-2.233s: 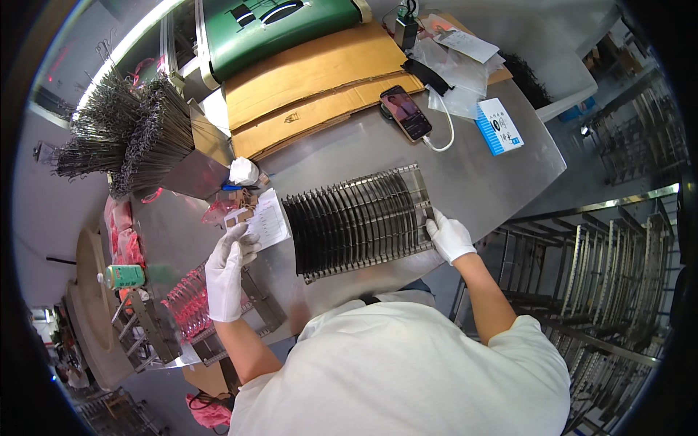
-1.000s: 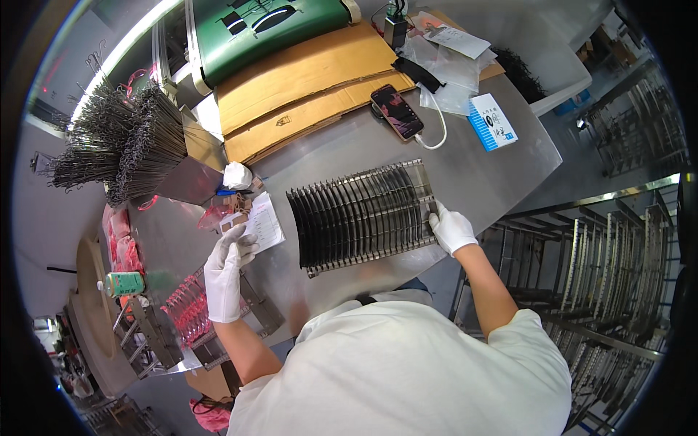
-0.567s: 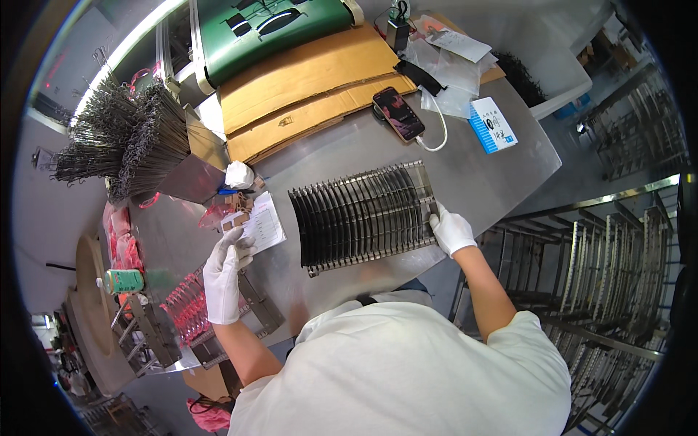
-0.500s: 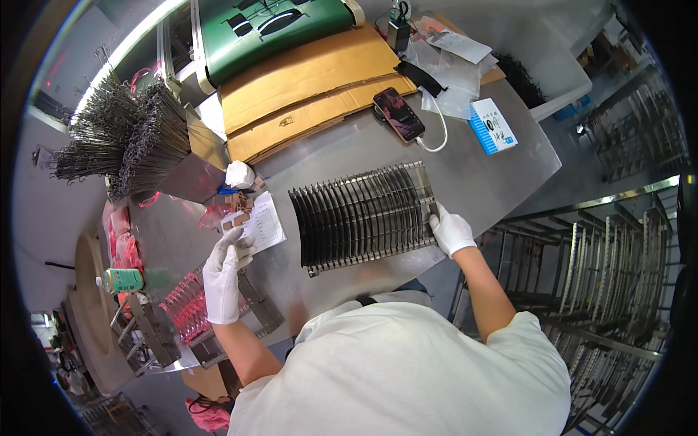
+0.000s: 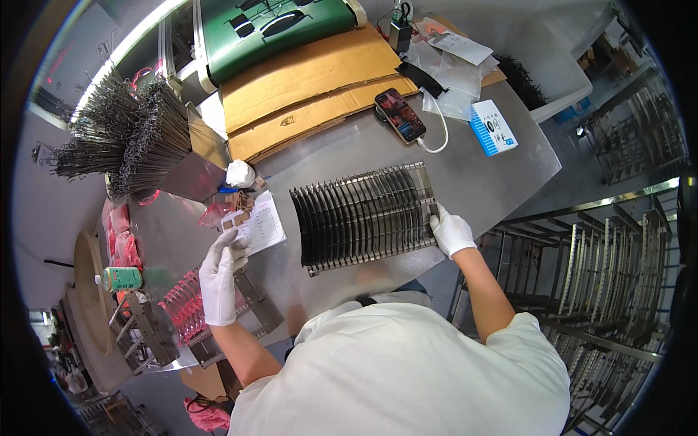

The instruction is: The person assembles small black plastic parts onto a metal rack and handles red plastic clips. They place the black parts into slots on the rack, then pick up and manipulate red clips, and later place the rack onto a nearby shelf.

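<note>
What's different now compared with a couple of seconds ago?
The metal rack has slid slightly right, leaving a gap beside the paper. The left hand has shifted slightly left; its grip is unclear. The phone shows a different image. The right hand stays on the rack's right end.

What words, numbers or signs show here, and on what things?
White-and-blue box: bold dark writing, deliberately not copied.
Paper sheet: rows of writing, too small to read.
Green bottle: pale print, too blurred.
Phone screen: lettering, if any, too small.
</note>
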### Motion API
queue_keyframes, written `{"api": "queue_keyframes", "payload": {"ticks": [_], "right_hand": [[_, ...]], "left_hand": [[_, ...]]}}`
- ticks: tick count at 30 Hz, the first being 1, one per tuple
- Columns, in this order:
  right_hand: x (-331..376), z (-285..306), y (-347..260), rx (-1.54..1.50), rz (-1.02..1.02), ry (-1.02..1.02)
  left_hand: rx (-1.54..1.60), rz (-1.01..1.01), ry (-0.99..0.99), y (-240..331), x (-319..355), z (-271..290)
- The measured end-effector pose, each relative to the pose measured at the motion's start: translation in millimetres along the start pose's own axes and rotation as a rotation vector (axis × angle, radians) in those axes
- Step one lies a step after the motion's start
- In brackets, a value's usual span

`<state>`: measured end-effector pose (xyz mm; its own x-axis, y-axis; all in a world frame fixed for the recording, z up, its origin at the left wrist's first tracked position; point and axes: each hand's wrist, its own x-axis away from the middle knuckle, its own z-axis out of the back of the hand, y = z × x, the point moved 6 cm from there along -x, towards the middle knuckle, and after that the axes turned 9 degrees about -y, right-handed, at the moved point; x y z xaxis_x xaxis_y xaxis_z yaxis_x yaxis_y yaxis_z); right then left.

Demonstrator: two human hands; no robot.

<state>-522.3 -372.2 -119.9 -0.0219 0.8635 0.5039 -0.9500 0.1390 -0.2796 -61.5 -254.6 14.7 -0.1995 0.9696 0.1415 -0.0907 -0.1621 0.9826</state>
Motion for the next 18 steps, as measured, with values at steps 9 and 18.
{"api": "queue_keyframes", "payload": {"ticks": [9,18], "right_hand": [[0.4,0.0,0.1,-0.02,-0.009,-0.018],[1.2,1.3,-0.8,-0.02,-0.012,-0.026]], "left_hand": [[-0.004,-0.012,0.008,4.7,-0.6,-1.3],[0.0,-0.005,0.008,6.2,-0.9,-2.9]]}}
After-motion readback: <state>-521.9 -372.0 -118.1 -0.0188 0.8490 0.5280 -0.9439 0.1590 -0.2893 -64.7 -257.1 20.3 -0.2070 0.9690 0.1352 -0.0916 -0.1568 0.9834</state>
